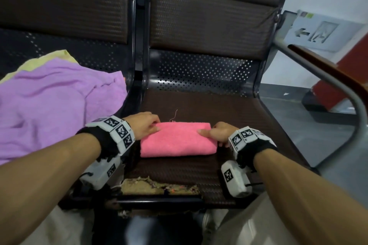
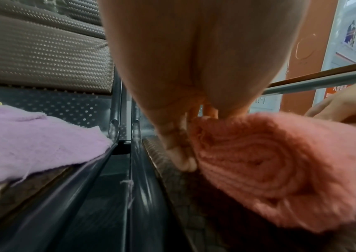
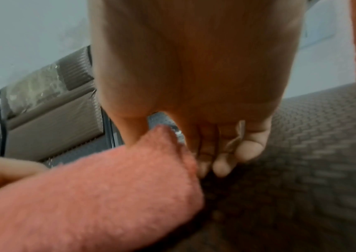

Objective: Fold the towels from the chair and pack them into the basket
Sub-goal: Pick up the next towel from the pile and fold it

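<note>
1. The chair (image 1: 199, 109) is a row of dark seats; the right-hand seat carries the work, and its worn, textured cushion should keep cloth from sliding.
2. A purple towel (image 1: 55, 105) lies loose and unfolded on the left-hand seat, over a yellow towel (image 1: 37, 61) of which only an edge shows. Both are limp; I judge each will sag unless taken by two corners.
3. The pink towel (image 1: 177, 139) sits on the right-hand seat, already folded into a thick, compact bundle; the left wrist view shows its layers stacked at the open end. It looks light, soft and squashy, not slippery, and will spring open if held by one layer only.
4. The left hand (image 1: 144, 125) holds the bundle's left end, thumb on top and fingers (image 2: 181, 158) curled against the layered edge.
5. The right hand (image 1: 219, 132) holds the right end, thumb pressing the top surface, fingers (image 3: 222, 165) curled down at the end onto the seat. So each grip is pinching the towel.
6. Best hold, I judge: both ends squeezed through all layers, or one hand beneath.
7. The basket is not in view.
</note>
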Demonstrator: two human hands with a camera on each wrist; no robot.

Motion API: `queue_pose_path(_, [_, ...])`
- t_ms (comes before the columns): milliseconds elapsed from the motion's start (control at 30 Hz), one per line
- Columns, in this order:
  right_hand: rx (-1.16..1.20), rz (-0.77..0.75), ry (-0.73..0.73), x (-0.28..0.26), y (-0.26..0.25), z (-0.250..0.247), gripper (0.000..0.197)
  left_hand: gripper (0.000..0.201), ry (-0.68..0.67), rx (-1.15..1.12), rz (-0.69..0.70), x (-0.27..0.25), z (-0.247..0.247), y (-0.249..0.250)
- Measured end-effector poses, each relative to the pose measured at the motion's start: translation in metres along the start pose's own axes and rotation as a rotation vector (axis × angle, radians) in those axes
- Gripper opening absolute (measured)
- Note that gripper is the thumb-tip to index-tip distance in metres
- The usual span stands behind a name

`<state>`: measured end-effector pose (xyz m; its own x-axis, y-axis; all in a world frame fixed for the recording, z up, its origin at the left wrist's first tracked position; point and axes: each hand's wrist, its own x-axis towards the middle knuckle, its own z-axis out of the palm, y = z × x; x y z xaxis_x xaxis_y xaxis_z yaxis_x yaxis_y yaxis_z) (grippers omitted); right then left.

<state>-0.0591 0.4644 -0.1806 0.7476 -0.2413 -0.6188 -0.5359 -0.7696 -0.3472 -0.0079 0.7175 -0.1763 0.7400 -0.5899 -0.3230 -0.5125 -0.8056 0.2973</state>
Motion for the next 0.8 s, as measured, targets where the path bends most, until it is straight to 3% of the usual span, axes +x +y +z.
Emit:
queue_pose_path(167, [0.244, -0.158, -0.002, -0.017, -0.018, 0.001, 0.038, 0.046, -0.026, 0.065, 0.002, -0.012, -0.007, 0.006])
queue_pose_path(233, [0.331, -0.323, 0.067, -0.034, -0.03, -0.007, 0.031, 0.078, 0.048, -0.05, 0.015, -0.019, -0.014, 0.009])
queue_pose_path(300, [0.35, -0.472, 0.155, -0.061, -0.043, -0.018, 0.032, 0.117, 0.147, -0.318, 0.098, -0.029, -0.025, 0.02])
queue_pose_path(400, [0.351, -0.7, 0.145, -0.114, -0.061, -0.036, 0.034, 0.141, 0.228, -0.596, 0.213, -0.049, -0.046, 0.04])
queue_pose_path(467, [0.325, -0.785, 0.176, -0.149, -0.065, -0.049, 0.038, 0.132, 0.206, -0.605, 0.211, -0.064, -0.06, 0.051])
queue_pose_path(567, [0.4, -0.834, 0.25, -0.195, -0.055, -0.072, 0.042, 0.08, 0.189, -0.577, 0.228, -0.087, -0.078, 0.075])
queue_pose_path(633, [0.486, -0.838, 0.314, -0.222, -0.038, -0.085, 0.042, 0.059, 0.215, -0.635, 0.245, -0.104, -0.087, 0.099])
queue_pose_path(700, [0.584, -0.838, 0.384, -0.246, -0.014, -0.093, 0.038, 0.05, 0.237, -0.641, 0.268, -0.117, -0.093, 0.127])
queue_pose_path(800, [0.716, -0.849, 0.491, -0.275, 0.03, -0.097, 0.032, 0.046, 0.24, -0.381, 0.277, -0.133, -0.103, 0.174])
